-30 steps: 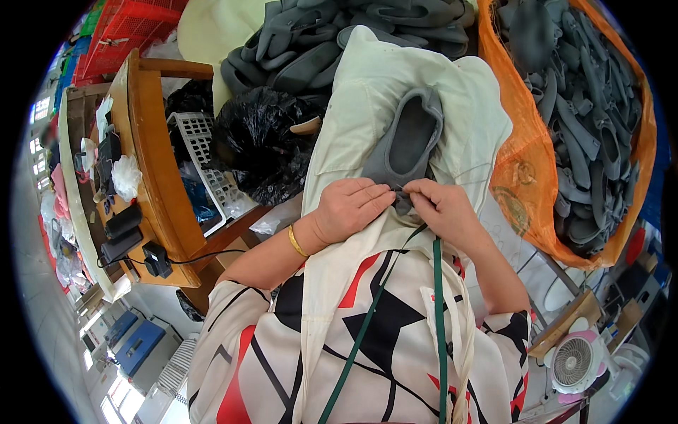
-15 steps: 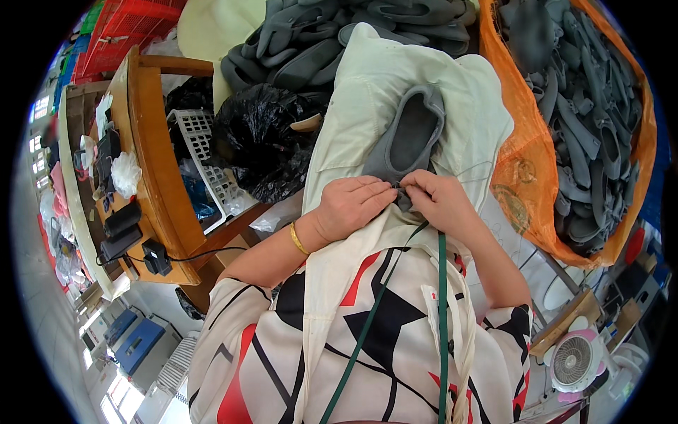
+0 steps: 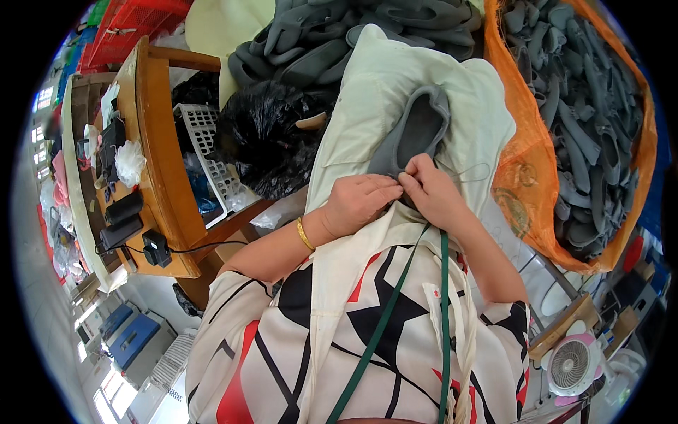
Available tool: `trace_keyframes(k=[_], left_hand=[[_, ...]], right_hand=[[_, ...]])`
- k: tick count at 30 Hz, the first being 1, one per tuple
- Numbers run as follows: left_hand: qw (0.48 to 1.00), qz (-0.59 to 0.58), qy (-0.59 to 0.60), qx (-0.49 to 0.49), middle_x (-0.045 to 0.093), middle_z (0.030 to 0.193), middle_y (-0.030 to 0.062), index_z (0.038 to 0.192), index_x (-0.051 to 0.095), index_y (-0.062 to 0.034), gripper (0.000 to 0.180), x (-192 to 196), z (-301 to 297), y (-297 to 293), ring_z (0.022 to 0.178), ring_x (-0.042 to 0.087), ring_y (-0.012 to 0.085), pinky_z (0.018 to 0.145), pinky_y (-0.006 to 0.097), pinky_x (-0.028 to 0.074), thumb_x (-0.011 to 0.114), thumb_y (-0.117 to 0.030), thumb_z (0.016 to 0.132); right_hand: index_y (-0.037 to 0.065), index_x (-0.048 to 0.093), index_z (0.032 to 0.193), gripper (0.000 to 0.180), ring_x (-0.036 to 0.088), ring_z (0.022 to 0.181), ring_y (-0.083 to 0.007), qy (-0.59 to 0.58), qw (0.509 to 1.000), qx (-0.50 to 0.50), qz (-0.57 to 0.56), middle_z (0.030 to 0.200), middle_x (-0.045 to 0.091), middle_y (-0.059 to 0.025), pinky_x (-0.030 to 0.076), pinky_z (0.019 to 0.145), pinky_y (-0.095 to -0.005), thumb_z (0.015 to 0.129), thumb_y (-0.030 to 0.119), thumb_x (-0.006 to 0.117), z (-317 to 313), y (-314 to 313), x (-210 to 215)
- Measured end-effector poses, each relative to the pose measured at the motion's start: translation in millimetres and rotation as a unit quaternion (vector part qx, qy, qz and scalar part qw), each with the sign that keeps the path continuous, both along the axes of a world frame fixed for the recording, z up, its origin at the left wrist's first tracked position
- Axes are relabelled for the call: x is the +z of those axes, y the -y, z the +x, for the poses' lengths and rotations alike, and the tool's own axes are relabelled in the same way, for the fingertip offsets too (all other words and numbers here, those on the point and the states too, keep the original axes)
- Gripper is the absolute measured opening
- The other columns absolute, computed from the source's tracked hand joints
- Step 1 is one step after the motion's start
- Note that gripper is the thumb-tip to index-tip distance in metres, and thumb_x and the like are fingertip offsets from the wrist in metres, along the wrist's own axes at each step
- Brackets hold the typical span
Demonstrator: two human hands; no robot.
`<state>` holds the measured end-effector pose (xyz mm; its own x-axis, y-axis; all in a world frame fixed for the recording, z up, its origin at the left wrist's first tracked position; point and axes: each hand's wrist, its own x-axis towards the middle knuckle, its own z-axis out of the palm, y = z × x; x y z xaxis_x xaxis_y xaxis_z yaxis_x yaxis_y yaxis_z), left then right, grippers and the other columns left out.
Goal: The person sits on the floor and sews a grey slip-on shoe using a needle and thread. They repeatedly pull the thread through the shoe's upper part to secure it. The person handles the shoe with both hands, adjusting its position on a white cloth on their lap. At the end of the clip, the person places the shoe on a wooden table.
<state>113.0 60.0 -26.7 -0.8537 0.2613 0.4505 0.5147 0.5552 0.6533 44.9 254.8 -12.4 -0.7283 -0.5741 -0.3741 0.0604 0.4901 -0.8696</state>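
A dark grey slip-on shoe (image 3: 411, 134) lies on a pale cloth-covered cushion (image 3: 353, 106) in front of me, its opening facing up. My left hand (image 3: 361, 202), a gold bracelet at its wrist, is closed on the shoe's near end, with its fingers pressed together. Beside it, my right hand (image 3: 432, 189) pinches at the same near edge of the shoe. What sits between its thumb and forefinger is too small to make out. A thin dark thread (image 3: 474, 177) loops over the cushion to the right of my right hand.
Grey shoes (image 3: 311, 42) are heaped beyond the cushion. An orange sack (image 3: 526, 169) full of similar shoes stands at the right. To the left are a black plastic bag (image 3: 265, 141), a white plastic basket (image 3: 205, 145) and a wooden table (image 3: 159, 155). A fan (image 3: 571, 364) stands lower right.
My right hand has risen slightly up the shoe's near edge, its fingers now pointing more upward. My left hand stays on the shoe. The whole view has shifted a little.
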Motion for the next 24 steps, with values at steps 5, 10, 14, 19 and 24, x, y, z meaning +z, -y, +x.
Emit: trace_keyframes(k=[5,10,14,19,24], left_hand=[[0.999,-0.034,-0.012,-0.018,0.073,0.095,0.0118,0.096,0.071,-0.003,0.027,9.4,-0.7,0.3,0.082,0.072,0.0269,0.073,0.034,0.061,0.074,0.002,0.07],[0.994,-0.092,-0.048,-0.031,0.073,0.096,0.0096,0.098,0.072,-0.0039,0.025,17.5,-1.8,2.4,0.087,0.072,0.0258,0.071,0.034,0.06,0.072,-0.005,0.072],[0.991,-0.114,-0.067,-0.038,0.072,0.096,0.0074,0.098,0.073,-0.0049,0.027,22.7,-5.9,1.5,0.085,0.07,0.0245,0.068,0.034,0.059,0.071,-0.006,0.072],[0.99,-0.111,-0.079,-0.019,0.07,0.095,0.0061,0.096,0.073,-0.0068,0.028,18.3,-5.8,3.6,0.08,0.067,0.0231,0.066,0.032,0.056,0.071,-0.007,0.068],[0.997,-0.08,-0.009,-0.02,0.068,0.091,0.0053,0.094,0.072,-0.0088,0.027,11.4,-7.7,5.3,0.078,0.065,0.0238,0.064,0.033,0.055,0.076,-0.008,0.068]], right_hand=[[0.004,0.049,0.103,0.016,0.063,0.082,-0.0421,-0.008,1.0,0.029,0.006,0.087,0.065,-0.0202,0.048,0.069,-0.049,0.097,0.016,0.057,-9.3,7.1,11.8],[0.008,0.059,0.097,0.013,0.064,0.077,-0.0338,-0.197,0.972,0.094,0.083,0.086,0.06,-0.0109,0.049,0.067,-0.0429,0.091,0.017,0.066,-28.8,3.5,33.5],[0.012,0.066,0.092,0.01,0.065,0.077,-0.0319,-0.2,0.969,0.139,0.052,0.088,0.057,-0.01,0.051,0.068,-0.043,0.09,0.022,0.067,-30.0,10.5,32.0],[0.009,0.063,0.094,0.011,0.065,0.075,-0.0286,-0.169,0.978,0.123,0.014,0.089,0.058,-0.008,0.051,0.066,-0.0408,0.092,0.019,0.065,-27.3,14.6,3.1],[0.01,0.055,0.094,0.02,0.056,0.058,-0.0087,0.197,0.936,-0.175,-0.234,0.077,0.061,-0.001,0.042,0.051,-0.0231,0.105,0.026,0.052,-42.8,22.0,5.3]])
